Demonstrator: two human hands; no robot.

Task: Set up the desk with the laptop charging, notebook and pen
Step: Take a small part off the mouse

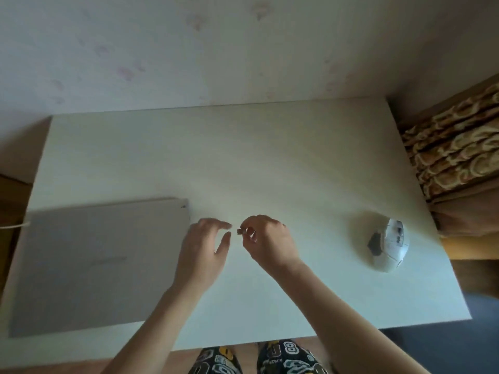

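Pinching a small dark piece [239, 232] (too blurred to name), right hand [266, 240] faces spread, empty left hand [205, 244].

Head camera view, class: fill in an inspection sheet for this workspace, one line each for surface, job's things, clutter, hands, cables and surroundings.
Surface: white desk, mostly bare.
Job's things: closed grey laptop at the left near edge; notebook and pen, nothing seen.
Clutter: white mouse on the right.
Hands: left hand open beside the laptop's corner; right hand pinches a small dark piece, too small to identify.
Cables: pale cord at the laptop's left edge; connection unclear.
Surroundings: pale wall behind, patterned fabric to the right.
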